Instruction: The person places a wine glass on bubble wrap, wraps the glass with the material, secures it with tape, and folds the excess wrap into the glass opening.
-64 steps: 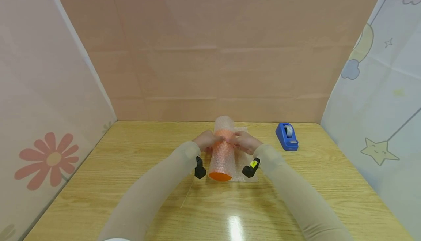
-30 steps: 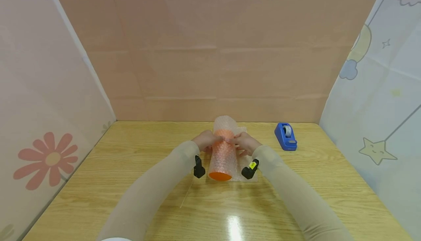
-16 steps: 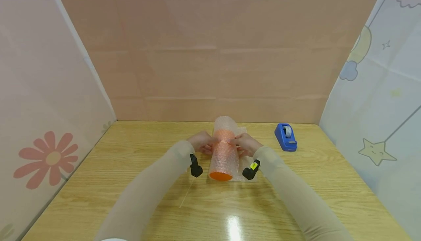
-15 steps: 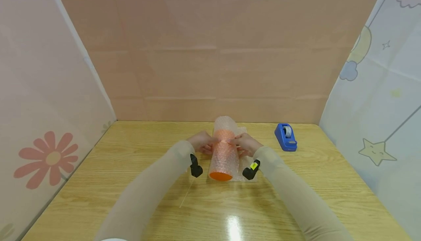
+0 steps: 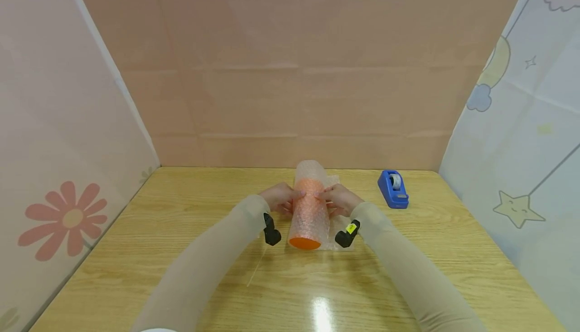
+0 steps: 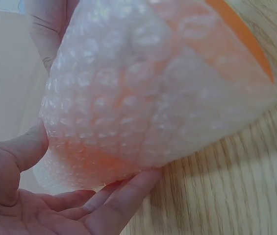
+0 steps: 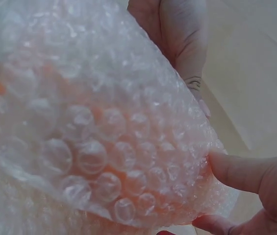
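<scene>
A tapered orange cylinder wrapped in bubble wrap (image 5: 310, 216) lies lengthwise on the wooden table, its wide orange end (image 5: 305, 243) facing me. From the left side my left hand (image 5: 280, 198) holds the roll, thumb on top and fingers low against its side. My right hand (image 5: 339, 199) grips the opposite side, its thumb pressed on the wrap. A flat flap of bubble wrap (image 5: 345, 244) sticks out on the table to the right of the roll. In the left wrist view, the left fingers (image 6: 123, 198) reach beneath the wrapped curve.
A blue tape dispenser (image 5: 393, 189) with a roll of tape stands to the right, beyond the right hand. A thin pale strip (image 5: 257, 269) lies on the table (image 5: 181, 211) below the left wrist. Fabric walls close off the back and both sides.
My left hand let its thumb slide outward to the left, then came back onto the roll's side. The wrapped cylinder has shifted very slightly right; the right hand stays on it.
</scene>
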Demonstrator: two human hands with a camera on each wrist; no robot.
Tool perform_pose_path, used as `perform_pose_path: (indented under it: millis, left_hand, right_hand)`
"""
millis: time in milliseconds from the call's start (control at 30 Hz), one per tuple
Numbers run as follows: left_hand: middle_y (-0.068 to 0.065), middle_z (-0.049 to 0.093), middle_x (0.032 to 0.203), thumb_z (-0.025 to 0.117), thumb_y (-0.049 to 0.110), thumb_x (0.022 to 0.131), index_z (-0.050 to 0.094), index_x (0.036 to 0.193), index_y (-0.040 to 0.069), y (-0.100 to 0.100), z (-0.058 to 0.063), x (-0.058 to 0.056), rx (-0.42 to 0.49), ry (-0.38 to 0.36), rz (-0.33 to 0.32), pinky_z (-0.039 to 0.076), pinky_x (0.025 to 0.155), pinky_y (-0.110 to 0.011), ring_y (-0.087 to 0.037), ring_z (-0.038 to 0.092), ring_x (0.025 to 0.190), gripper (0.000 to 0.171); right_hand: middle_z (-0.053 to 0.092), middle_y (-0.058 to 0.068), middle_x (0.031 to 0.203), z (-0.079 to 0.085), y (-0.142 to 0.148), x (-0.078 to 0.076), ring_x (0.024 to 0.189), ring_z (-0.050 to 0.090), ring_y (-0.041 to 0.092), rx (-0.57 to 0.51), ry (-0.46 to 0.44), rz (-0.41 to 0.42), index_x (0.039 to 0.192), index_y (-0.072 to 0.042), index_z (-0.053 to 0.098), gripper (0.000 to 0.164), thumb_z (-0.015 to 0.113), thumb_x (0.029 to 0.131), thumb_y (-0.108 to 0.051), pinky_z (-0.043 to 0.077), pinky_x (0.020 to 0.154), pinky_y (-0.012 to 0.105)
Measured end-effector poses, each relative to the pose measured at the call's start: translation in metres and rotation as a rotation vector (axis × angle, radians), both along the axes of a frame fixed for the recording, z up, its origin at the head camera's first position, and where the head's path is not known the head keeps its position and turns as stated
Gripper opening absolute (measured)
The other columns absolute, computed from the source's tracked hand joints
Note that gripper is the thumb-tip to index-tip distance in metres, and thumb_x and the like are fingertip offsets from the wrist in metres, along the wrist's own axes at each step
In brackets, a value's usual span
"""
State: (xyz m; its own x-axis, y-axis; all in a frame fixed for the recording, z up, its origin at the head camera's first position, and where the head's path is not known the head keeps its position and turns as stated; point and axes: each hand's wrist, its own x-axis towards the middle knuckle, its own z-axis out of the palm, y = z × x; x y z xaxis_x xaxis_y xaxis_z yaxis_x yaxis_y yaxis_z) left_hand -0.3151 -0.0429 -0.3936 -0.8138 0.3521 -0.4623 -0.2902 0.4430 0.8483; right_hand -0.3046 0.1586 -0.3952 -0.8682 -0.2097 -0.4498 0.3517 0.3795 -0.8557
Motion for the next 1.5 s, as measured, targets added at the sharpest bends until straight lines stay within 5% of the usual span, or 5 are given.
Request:
perform_pose_path:
  millis: [233, 400, 867, 1500]
  left_hand:
    - [-0.011, 0.064, 0.092, 0.060, 0.034, 0.096, 0.060, 0.114, -0.002, 0.005, 0.001, 0.000, -0.017, 0.005, 0.007, 0.058, 0.078, -0.038, -0.022, 0.062, 0.077, 0.040]
    - [-0.008, 0.063, 0.093, 0.062, 0.034, 0.095, 0.060, 0.113, 0.000, 0.008, 0.001, -0.001, -0.021, 0.015, 0.020, 0.058, 0.073, -0.035, -0.020, 0.061, 0.076, 0.039]
    - [-0.004, 0.056, 0.089, 0.065, 0.036, 0.093, 0.057, 0.107, 0.001, 0.017, 0.002, 0.003, -0.032, 0.067, 0.042, 0.054, 0.064, -0.030, -0.017, 0.055, 0.072, 0.039]
    - [-0.008, 0.055, 0.099, 0.068, 0.036, 0.090, 0.050, 0.115, -0.001, 0.025, 0.003, 0.012, -0.014, 0.144, 0.079, 0.057, 0.071, -0.037, -0.021, 0.058, 0.079, 0.049]
  right_hand:
    - [0.051, 0.020, 0.127, -0.001, 0.003, 0.001, 0.110, 0.055, 0.031, -0.040, -0.019, -0.018, 0.122, 0.006, 0.048, 0.034, 0.055, 0.099, -0.019, 0.049, 0.096, 0.047]
    - [0.054, 0.015, 0.117, -0.001, 0.004, 0.000, 0.102, 0.055, 0.026, -0.069, -0.029, -0.020, 0.115, 0.004, 0.052, 0.025, 0.053, 0.100, -0.016, 0.051, 0.087, 0.039]
    - [0.053, 0.010, 0.105, -0.005, 0.009, 0.001, 0.092, 0.052, 0.020, -0.171, -0.056, -0.023, 0.125, 0.009, 0.048, 0.030, 0.048, 0.101, -0.010, 0.048, 0.080, 0.032]
    - [0.049, 0.012, 0.120, -0.006, 0.018, 0.002, 0.105, 0.048, 0.021, -0.198, -0.062, 0.000, 0.132, 0.014, 0.044, 0.036, 0.044, 0.101, -0.005, 0.047, 0.087, 0.028]
